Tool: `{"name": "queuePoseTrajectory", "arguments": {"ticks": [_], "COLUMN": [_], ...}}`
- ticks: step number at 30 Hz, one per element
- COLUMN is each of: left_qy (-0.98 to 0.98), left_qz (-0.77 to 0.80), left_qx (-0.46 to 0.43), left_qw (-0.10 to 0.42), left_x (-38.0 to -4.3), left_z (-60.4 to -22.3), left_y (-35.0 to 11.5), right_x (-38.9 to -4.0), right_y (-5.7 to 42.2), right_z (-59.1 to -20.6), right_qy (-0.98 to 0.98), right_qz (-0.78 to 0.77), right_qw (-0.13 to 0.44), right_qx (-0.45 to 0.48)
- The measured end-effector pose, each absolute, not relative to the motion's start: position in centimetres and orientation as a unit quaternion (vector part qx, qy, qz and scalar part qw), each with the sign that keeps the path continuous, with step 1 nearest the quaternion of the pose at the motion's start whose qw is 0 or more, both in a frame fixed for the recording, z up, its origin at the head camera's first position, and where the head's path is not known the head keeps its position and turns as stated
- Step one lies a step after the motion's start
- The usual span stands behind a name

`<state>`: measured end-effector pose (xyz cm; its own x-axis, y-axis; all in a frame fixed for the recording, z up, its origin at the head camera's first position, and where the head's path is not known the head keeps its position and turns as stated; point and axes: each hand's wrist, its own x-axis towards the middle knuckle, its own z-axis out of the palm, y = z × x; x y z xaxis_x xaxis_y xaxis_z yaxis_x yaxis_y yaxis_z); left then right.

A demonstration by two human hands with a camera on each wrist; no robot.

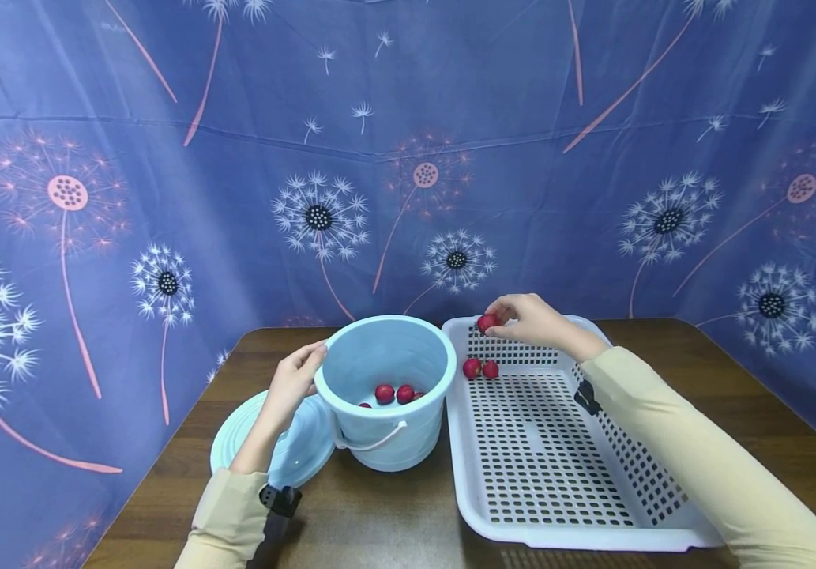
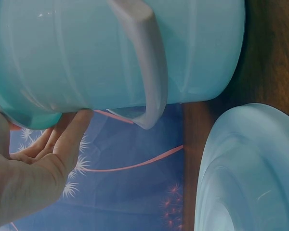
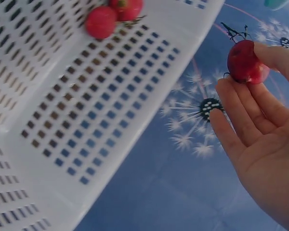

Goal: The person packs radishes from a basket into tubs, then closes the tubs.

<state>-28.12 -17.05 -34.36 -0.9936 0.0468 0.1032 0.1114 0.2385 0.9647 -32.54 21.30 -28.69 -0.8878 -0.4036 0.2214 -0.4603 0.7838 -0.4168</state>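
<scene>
My left hand (image 1: 295,381) grips the rim of a light-blue bucket (image 1: 393,442) at its left side, thumb over the edge and fingers along the outer wall. Several small round red fruits (image 1: 404,393) lie on the bucket's floor. Over the far left corner of a white perforated basket (image 1: 521,531), my right hand (image 1: 530,318) pinches another small red fruit (image 3: 245,62) between thumb and fingertips. A thin dark stem tuft sticks out from it. Two more red fruits (image 1: 482,368) sit below in the basket's far left corner.
A round light-blue lid (image 1: 311,438) lies on the brown wooden table (image 1: 365,521) left of the bucket, partly behind my left forearm. The bucket's pale handle (image 1: 379,444) hangs down in front. A blue dandelion-print cloth (image 1: 408,158) hangs behind the table.
</scene>
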Motion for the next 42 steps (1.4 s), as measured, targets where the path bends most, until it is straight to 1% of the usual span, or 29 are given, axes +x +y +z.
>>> {"name": "queuePoseTrajectory", "arguments": {"ticks": [10,20,34,42], "left_qy": [-0.783,-0.778,-0.779,-0.783], "left_qz": [-0.619,-0.626,-0.625,-0.62], "left_qx": [-0.048,-0.045,-0.044,-0.045], "left_qw": [0.024,0.024,0.028,0.03], "left_x": [-28.1,-27.9,-28.0,-28.1], "left_z": [-34.2,-34.0,-34.2,-34.3], "left_y": [-17.1,-16.9,-17.1,-16.9], "right_x": [-32.7,-32.8,-33.1,-33.1], "right_y": [18.1,15.2,11.4,9.9], "right_z": [-26.7,-25.5,-26.6,-27.3], "right_qy": [-0.936,-0.92,-0.897,-0.88], "right_qz": [0.236,0.255,0.285,0.297], "right_qw": [0.07,0.099,0.091,0.075], "right_qx": [0.25,0.281,0.326,0.363]}}
